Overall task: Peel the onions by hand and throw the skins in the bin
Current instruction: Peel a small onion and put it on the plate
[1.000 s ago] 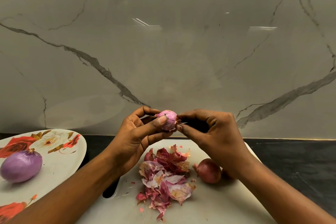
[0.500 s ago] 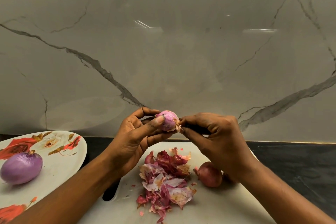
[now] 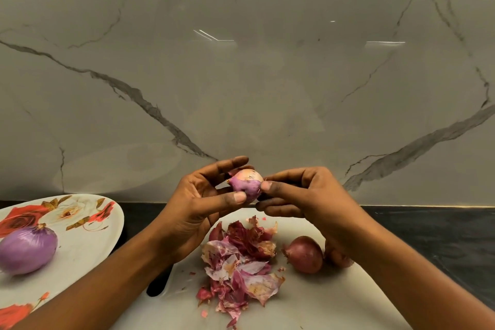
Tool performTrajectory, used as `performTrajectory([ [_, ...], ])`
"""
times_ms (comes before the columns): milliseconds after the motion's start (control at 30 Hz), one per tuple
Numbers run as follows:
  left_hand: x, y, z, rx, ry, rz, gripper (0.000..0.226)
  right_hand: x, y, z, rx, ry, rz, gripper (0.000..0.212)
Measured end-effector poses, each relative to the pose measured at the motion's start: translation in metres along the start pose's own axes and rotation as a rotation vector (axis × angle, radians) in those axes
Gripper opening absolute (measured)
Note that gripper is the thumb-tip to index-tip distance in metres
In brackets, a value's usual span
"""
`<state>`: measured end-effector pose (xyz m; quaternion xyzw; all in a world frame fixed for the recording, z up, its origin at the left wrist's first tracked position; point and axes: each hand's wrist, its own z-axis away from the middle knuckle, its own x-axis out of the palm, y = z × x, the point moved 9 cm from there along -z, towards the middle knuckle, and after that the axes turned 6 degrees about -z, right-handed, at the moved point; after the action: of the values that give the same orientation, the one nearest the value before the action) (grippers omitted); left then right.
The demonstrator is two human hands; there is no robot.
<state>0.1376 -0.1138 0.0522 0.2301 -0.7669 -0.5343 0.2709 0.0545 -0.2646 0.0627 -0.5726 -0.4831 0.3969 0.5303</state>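
Peeling a small onion held above the skin pile on the cutting board, gripped between thumb and fingers of the left hand, pinched at its end by the right hand; next, probably tugging off the remaining papery patch.

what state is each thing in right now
held onion, partly peeled, gripped in the left hand
right hand, pinching the held onion's right end
plate onion, peeled, lying on the floral plate
board onion, unpeeled, lying on the cutting board
skins, loose pile on the cutting board, not binned
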Motion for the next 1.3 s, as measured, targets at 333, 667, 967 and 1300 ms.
performTrajectory([
  [333,0.001,0.001,0.001,0.018,-0.047,0.066,0.058,-0.003,0.000,0.003,-0.049,0.066,-0.103,0.017],
  [667,-0.004,0.002,0.000,0.018,0.013,0.073,0.053,-0.002,-0.006,0.004,-0.078,0.056,-0.086,0.017],
  [967,-0.003,0.001,-0.001,0.016,-0.012,0.066,0.051,-0.004,-0.007,0.005,-0.122,0.101,0.013,0.018],
  [1300,-0.003,-0.001,0.001,0.005,-0.017,0.063,0.051,-0.002,-0.011,0.006,-0.118,0.083,-0.018,0.019],
])
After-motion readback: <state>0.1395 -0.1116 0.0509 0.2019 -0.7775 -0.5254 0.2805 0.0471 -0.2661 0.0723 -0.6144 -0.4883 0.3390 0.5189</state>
